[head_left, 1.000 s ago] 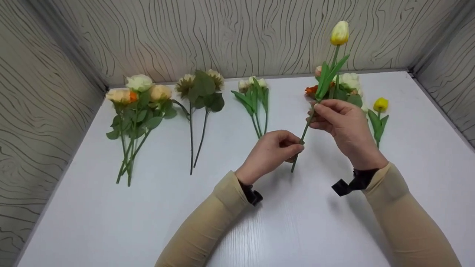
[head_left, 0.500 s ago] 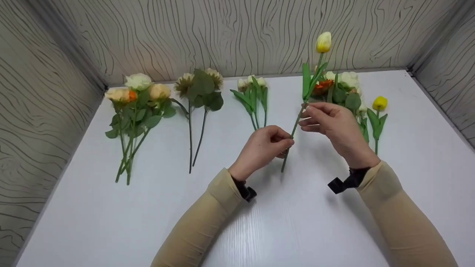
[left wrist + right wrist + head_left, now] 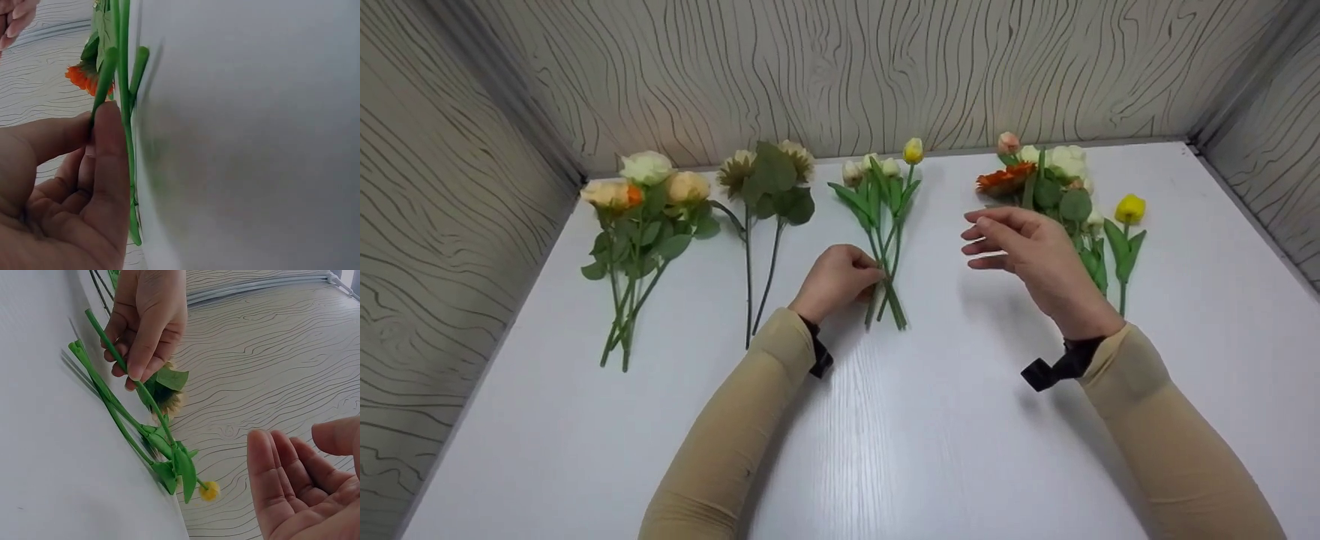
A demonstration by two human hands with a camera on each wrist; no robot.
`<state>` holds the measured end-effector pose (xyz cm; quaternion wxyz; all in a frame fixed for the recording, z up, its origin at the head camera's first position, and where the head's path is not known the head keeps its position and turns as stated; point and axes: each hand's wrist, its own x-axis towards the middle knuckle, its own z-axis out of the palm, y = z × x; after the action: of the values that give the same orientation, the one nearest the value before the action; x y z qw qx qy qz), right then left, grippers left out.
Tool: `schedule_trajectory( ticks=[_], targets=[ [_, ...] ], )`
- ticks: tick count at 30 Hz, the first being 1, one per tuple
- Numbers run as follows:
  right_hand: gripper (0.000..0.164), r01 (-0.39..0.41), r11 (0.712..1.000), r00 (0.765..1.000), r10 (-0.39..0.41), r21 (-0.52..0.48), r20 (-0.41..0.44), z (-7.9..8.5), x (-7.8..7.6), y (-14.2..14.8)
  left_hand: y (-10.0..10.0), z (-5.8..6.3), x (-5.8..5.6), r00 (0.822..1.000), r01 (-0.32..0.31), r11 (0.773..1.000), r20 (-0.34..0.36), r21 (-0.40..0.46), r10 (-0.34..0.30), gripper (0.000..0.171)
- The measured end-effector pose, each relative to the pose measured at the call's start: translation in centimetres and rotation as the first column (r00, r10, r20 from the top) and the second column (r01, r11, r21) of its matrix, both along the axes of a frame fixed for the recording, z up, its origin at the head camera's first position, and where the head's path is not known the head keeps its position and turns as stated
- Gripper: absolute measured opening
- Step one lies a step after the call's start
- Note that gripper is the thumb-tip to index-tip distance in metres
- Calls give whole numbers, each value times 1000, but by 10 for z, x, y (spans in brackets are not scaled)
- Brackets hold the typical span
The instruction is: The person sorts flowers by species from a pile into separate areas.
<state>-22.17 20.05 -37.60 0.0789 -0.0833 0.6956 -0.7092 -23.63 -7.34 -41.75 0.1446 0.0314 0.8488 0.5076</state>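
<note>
My left hand pinches the green stem of a yellow-and-white tulip between thumb and fingers. This tulip slants over several white tulips, and their stems cross just beyond the fingertips in the head view. In the right wrist view the pinched stem stands a little apart from the other stems on the table. The left wrist view shows the stem's cut end rising above the finger and thumb. My right hand hovers over the table with loosely bent fingers, nothing between them, near the mixed flowers at the right.
A bunch of cream and peach roses lies at the left of the white table. Beside it are brown-stemmed flowers. At the right lie mixed flowers with an orange bloom and a yellow tulip. Patterned walls enclose the table.
The left hand has carried the yellow-and-white tulip left and down onto the white tulips. The right hand has let go of its stem and stays nearly in place.
</note>
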Motion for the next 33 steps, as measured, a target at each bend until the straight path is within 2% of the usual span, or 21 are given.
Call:
schedule_trajectory(
  ticks=[7, 13, 17, 21, 24, 26, 27, 29, 30, 31, 33],
  targets=[
    [38, 3, 1000, 1000, -3, -4, -4, -1, 3, 0, 5, -4, -2, 999, 5, 998, -36, -63, -8, 11],
    [39, -3, 999, 1000, 4, 53, -14, -2, 4, -2, 5, -4, 1, 1000, -2, 999, -13, -49, 2, 15],
    [40, -9, 996, 1000, 10, 92, -11, -2, 4, 0, 3, 0, 2, 1000, -1, 995, -20, -95, -1, 20],
    [42, 18, 987, 1000, -19, 161, 5, -1, 2, 13, 7, 10, 4, 996, 11, 985, -83, -172, -26, 29],
    [45, 51, 961, 998, -58, 272, 18, -1, -1, 36, 17, 21, 10, 981, 59, 969, -167, -241, -101, 38],
    [48, 76, 927, 995, -93, 366, 28, 0, -4, 55, 27, 28, 16, 955, 108, 944, -232, -311, -186, 41],
    [50, 86, 907, 994, -108, 413, 29, -1, -6, 66, 33, 32, 20, 936, 140, 928, -260, -345, -238, 43],
    [53, 101, 860, 990, -137, 500, 35, -1, -9, 89, 46, 37, 29, 884, 202, 884, -310, -422, -350, 44],
    [54, 98, 833, 989, -142, 544, 39, -2, -10, 100, 53, 39, 34, 851, 233, 855, -328, -463, -410, 45],
    [54, 91, 803, 989, -142, 588, 41, -3, -11, 112, 60, 41, 38, 810, 258, 821, -349, -509, -471, 46],
    [51, 56, 736, 990, -127, 675, 57, -4, -13, 132, 75, 42, 48, 713, 300, 744, -378, -597, -591, 48]
  ],
)
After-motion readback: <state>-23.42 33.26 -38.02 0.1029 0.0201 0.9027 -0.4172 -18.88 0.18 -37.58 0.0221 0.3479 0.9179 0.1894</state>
